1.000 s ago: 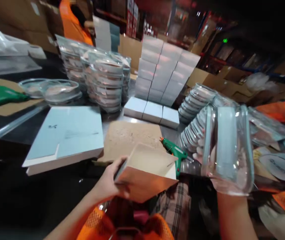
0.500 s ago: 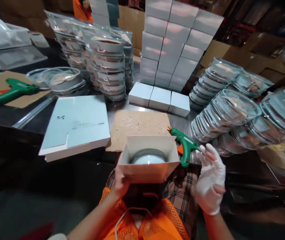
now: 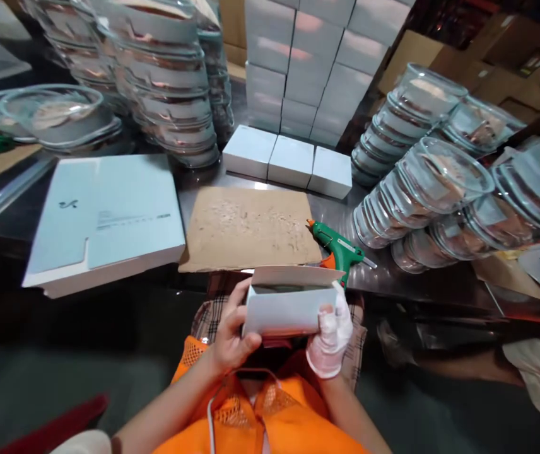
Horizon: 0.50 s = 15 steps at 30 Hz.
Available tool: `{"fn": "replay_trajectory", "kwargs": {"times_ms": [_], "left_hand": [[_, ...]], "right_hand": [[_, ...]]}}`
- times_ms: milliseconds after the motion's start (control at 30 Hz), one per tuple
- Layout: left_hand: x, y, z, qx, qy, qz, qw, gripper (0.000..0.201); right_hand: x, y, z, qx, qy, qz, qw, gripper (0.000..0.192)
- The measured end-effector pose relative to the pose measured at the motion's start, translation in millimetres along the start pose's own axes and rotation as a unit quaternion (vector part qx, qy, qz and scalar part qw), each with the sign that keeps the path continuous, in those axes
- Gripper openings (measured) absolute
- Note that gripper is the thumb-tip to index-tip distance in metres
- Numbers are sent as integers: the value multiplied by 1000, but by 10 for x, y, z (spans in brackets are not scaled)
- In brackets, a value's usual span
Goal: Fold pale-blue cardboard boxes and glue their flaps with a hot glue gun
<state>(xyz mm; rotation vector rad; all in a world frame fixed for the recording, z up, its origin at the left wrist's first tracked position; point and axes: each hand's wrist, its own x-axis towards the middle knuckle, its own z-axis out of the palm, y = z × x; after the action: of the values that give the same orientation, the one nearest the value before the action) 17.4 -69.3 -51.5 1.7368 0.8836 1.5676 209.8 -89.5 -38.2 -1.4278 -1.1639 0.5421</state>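
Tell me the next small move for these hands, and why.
Probably fold the raised flap down over the box, since the left hand and the gloved right hand hold its two sides and a dark opening shows below the flap.

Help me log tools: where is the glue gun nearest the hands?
In the head view, the green glue gun lies right of centre on the table, beside the cardboard sheet, just beyond the right hand.
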Motion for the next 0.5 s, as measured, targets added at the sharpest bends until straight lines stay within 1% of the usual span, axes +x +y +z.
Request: {"fn": "replay_trajectory", "kwargs": {"times_ms": [33, 67, 100, 133, 167, 200, 233, 267, 300, 333, 367, 433, 467, 500], "left_hand": [[31, 38, 27, -36, 14, 21, 999, 36], [64, 75, 51, -72, 27, 39, 996, 40], [95, 106, 63, -96, 27, 52, 994, 49], [124, 129, 59, -104, 14, 63, 992, 56], [147, 143, 34, -94, -4, 70, 993, 56], [161, 145, -8, -69, -22, 74, 995, 50], [166, 135, -64, -39, -32, 74, 996, 40], [161, 113, -127, -13, -28, 64, 997, 33], [146, 82, -189, 6, -11, 50, 999, 30], [125, 43, -245, 21, 14, 33, 999, 29], [100, 2, -288, 39, 36, 15, 998, 28], [53, -78, -338, 77, 75, -7, 994, 26], [38, -112, -347, 92, 86, -13, 992, 25], [32, -140, -351, 104, 91, -16, 990, 25]], "right_hand": [[23, -61, 8, 25, 41, 9, 999, 40], [46, -124, 14, 55, 75, 18, 995, 39], [69, -186, 13, 82, 98, 25, 991, 43], [96, -241, -2, 103, 104, 30, 989, 47], [131, -286, -36, 109, 93, 34, 989, 50], [180, -317, -91, 102, 76, 37, 991, 48], [245, -334, -166, 74, 61, 37, 995, 44], [329, -340, -254, 23, 57, 33, 998, 41], [432, -336, -348, -46, 61, 31, 997, 41], [549, -327, -435, -126, 67, 37, 989, 45], [674, -316, -505, -206, 65, 52, 975, 50], [914, -290, -577, -324, 23, 115, 939, 52], [1017, -275, -578, -348, -7, 156, 925, 49], [1102, -259, -566, -339, -27, 196, 920, 44]]}}
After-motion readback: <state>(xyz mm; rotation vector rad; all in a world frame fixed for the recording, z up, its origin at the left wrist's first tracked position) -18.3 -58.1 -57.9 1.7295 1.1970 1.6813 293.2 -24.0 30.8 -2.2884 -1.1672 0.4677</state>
